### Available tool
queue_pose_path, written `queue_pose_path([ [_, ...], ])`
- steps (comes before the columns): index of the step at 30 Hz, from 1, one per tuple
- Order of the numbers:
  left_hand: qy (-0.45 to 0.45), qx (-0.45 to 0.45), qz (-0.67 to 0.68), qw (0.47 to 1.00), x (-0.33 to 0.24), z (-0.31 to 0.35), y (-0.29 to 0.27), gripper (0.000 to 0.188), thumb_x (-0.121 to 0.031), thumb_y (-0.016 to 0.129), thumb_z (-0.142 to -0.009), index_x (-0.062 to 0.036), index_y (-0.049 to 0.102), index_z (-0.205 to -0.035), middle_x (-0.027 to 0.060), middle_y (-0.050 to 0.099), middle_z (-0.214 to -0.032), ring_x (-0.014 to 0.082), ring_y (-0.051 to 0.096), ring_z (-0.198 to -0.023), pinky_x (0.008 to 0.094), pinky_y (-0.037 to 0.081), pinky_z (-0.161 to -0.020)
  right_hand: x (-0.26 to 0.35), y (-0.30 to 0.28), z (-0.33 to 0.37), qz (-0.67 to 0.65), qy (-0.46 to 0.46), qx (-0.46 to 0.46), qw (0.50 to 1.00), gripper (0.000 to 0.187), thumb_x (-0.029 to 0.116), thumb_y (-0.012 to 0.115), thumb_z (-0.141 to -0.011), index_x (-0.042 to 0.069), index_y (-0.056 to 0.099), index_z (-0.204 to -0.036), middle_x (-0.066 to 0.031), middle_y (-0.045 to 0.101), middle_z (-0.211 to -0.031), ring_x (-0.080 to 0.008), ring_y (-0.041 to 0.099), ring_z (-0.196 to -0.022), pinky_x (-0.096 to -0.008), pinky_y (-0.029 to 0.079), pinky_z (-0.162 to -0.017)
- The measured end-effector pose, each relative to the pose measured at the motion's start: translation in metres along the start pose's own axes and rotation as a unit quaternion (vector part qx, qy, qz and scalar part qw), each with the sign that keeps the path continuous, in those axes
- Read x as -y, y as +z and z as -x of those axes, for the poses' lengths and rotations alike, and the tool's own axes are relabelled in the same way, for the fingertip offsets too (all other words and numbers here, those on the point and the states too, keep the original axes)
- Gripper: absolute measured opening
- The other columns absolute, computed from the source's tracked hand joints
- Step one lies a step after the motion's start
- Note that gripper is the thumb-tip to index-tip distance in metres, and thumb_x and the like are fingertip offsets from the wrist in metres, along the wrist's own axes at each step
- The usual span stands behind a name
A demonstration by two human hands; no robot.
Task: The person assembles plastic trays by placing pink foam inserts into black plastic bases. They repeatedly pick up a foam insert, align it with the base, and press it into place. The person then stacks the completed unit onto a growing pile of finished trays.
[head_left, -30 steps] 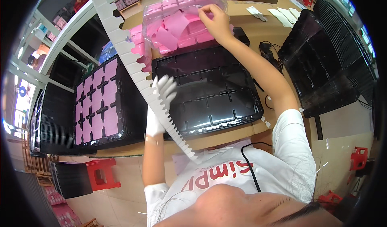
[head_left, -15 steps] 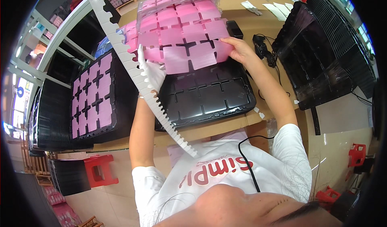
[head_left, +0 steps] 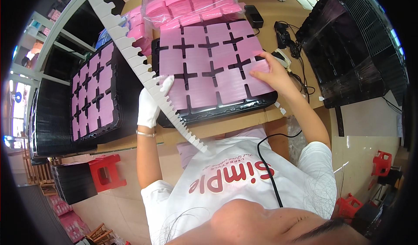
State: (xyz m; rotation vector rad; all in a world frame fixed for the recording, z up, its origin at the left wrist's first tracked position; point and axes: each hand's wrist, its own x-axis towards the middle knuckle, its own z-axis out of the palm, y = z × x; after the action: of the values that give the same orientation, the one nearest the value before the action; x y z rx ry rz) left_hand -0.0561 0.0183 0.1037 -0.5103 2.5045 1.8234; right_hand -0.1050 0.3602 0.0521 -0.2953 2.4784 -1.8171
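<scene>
A thin pink foam sheet [head_left: 230,88] with cross-shaped cut-outs lies over a black plastic tray [head_left: 222,113], whose dark ribs show through the gaps. My bare right hand [head_left: 276,74] pinches the sheet's right edge, thumb on top. At the left edge, my left hand [head_left: 150,105] in a white glove grips the same sheet; a white toothed strip [head_left: 130,58] crosses the view and hides part of its fingers. Beyond the tray sits a stack of similar pink sheets [head_left: 196,3] in clear plastic wrap.
To the left stands a stack of black trays [head_left: 115,88] topped with pink foam. More black trays [head_left: 344,58] rise at the right. A black power adapter [head_left: 254,16] and a coil of cables [head_left: 296,49] lie on the cardboard-covered table [head_left: 278,27]. A red stool [head_left: 106,173] is on the floor.
The pink sheet has come away from the wrapped stack, down and toward me, and now covers most of the black tray. Both hands moved nearer with it.
</scene>
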Motion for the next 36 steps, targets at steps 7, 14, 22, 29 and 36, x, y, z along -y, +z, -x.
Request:
queue_pose_path([
  [7,0.033,-0.034,-0.005,0.999,0.022,0.026,0.001,0.046,-0.015,0.074,-0.084,0.0034,0.057,-0.123,-0.0041,0.051,-0.065,0.0042,0.05,-0.053,0.0232,0.048,-0.05,-0.007,0.004,0.014,0.095,0.024,-0.042,0.994,0.065,0.013,0.075,-0.078,0.003,0.042,-0.132,-0.0125,0.065,-0.109,-0.015,0.061,-0.098,-0.0277,0.047,-0.088],
  [14,0.053,-0.039,-0.01,0.998,0.047,0.013,-0.013,0.048,-0.012,0.072,-0.085,0.0029,0.055,-0.128,-0.0009,0.055,-0.07,0.0063,0.055,-0.061,0.0252,0.051,-0.054,-0.001,0.007,0.01,0.163,0.045,-0.043,0.985,0.071,0.021,0.078,-0.073,0.008,0.042,-0.132,-0.0067,0.06,-0.072,-0.0189,0.06,-0.066,-0.0317,0.048,-0.066],
  [22,-0.003,-0.005,-0.021,1.0,0.032,0.014,-0.01,0.048,-0.012,0.072,-0.085,0.0017,0.056,-0.127,-0.0019,0.052,-0.07,0.0055,0.055,-0.06,0.0248,0.051,-0.053,-0.007,-0.004,0.012,0.12,0.045,-0.021,0.992,0.063,0.011,0.076,-0.075,0.006,0.046,-0.131,0.0002,0.05,-0.063,-0.0086,0.049,-0.058,-0.024,0.04,-0.056],
  [29,0.157,-0.122,-0.364,0.91,0.018,0.013,-0.012,0.049,-0.032,0.07,-0.085,-0.0037,0.06,-0.124,0.0108,0.063,-0.083,0.0196,0.064,-0.065,0.0333,0.054,-0.061,0.024,-0.026,0.01,0.303,0.092,0.056,0.947,0.056,0.03,0.076,-0.075,0.004,0.056,-0.121,-0.0074,0.06,-0.068,-0.0216,0.061,-0.064,-0.0338,0.048,-0.061],
  [36,0.363,-0.15,-0.53,0.752,0.02,-0.111,0.006,0.04,-0.034,0.05,-0.095,-0.0041,0.057,-0.12,0.0183,0.061,-0.118,0.035,0.062,-0.1,0.045,0.049,-0.086,-0.009,0.001,-0.11,0.469,-0.286,-0.112,0.828,0.034,0.03,0.046,-0.097,0.003,0.063,-0.111,-0.0179,0.063,-0.114,-0.0317,0.058,-0.11,-0.0451,0.046,-0.094],
])
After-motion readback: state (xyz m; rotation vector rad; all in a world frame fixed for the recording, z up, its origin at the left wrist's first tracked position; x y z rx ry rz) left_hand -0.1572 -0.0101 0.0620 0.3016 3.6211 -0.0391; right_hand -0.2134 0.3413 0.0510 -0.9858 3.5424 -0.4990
